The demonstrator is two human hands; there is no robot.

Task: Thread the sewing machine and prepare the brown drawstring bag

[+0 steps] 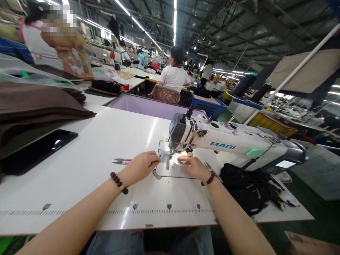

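Observation:
My left hand (140, 166) rests on the white sewing table (101, 141) just left of the needle plate (170, 169), its fingers curled into a loose fist; what they hold, if anything, is hidden. My right hand (194, 167) lies on the plate under the head of the white sewing machine (228, 140), fingers pointing at the lit needle area and pressed together. Both wrists wear dark bead bracelets. Pink-handled thread snips (121, 161) lie on the table just left of my left hand.
A black phone (37, 150) and a stack of brown fabric (39, 102) sit at the left. Dark cloth and small parts (249, 187) pile under the machine arm at the right. Other people work at tables behind; one in white sits on a chair (166, 95).

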